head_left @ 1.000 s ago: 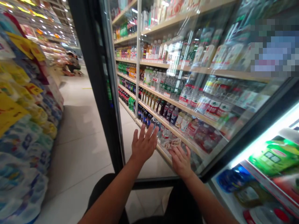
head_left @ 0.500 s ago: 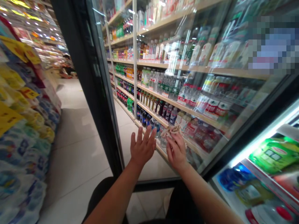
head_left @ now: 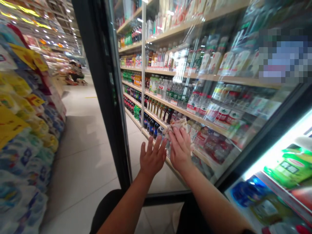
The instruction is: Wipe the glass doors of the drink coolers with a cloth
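Right hand (head_left: 179, 150) has slid its crumpled cloth (head_left: 177, 125) higher up the glass door (head_left: 219, 97), fingers flat on it; left hand (head_left: 152, 158) stays splayed, empty, bracing the pane.

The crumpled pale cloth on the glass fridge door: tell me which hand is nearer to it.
Right. The right hand presses the crumpled pale cloth against the glass fridge door, its fingers on it. The left hand lies flat on the glass beside it, below-left of the cloth.
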Demonstrator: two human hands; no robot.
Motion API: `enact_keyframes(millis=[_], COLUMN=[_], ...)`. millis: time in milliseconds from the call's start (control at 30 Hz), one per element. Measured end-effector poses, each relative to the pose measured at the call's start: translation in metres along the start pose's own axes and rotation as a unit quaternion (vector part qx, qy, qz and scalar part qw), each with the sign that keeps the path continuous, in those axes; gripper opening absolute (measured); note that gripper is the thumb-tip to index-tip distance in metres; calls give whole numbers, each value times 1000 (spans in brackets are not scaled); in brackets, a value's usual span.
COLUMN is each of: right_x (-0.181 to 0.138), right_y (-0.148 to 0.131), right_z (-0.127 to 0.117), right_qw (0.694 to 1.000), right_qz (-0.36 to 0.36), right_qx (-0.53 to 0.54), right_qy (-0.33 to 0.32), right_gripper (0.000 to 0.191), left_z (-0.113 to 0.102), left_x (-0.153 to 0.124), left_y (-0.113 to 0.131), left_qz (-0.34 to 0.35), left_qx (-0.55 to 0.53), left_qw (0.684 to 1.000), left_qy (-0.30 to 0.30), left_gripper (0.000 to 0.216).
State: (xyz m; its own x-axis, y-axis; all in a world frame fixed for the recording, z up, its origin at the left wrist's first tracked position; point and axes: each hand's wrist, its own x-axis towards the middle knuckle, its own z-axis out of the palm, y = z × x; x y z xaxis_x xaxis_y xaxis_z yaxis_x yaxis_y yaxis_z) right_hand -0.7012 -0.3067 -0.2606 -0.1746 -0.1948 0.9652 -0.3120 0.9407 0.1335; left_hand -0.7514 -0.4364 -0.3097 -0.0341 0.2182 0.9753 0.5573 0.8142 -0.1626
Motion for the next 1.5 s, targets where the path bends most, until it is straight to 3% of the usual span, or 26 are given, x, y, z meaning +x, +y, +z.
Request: enact_keyframes(millis=[167,467,600,700,900,1067,1133,1267,1333,1433,1500], right_x=[5,30,60,80,89,96,87,76,82,89,83], right_y=[6,29,37,37,28,34,30,36,51,72,76], right_z=[-5,-18,-20,-21,-21,-24,-23,-26,-33,-41,-42], right_qw=[999,999,999,997,997,999,999,977,984,998,995], right_qz=[-33,3,-9,23,-61,12,-25,-175,-148,-28,14], right_qx=[-2,-23,-21,-25,-19,-31,-28,-11,-17,-22,-27], right_qy=[-17,22,40,62,-46,6,-18,-123,-94,53,96], right_gripper=[66,66,62,61,62,60,58,52,55,59,60], left_z=[1,-2,-1,-2,-4,-4,-4,-3,-2,-2,-2], left_x=[-2,1,0,2,7,6,6,5,3,2,3], left_y=[-1,0,-1,-1,-1,-1,0,-1,-1,-2,-2], left_qz=[6,0,-5,-5,5,-4,-5,-7,-5,-3,-1], left_qx=[-2,9,11,12,9,4,-2,-1,4,5,7], left_qw=[1000,1000,1000,1000,1000,1000,1000,1000,1000,1000,1000], left_qy=[-4,-7,-9,-9,2,-4,-2,0,-3,-7,-6], left_gripper=[69,66,67,69,69,72,72,72,71,71,72])
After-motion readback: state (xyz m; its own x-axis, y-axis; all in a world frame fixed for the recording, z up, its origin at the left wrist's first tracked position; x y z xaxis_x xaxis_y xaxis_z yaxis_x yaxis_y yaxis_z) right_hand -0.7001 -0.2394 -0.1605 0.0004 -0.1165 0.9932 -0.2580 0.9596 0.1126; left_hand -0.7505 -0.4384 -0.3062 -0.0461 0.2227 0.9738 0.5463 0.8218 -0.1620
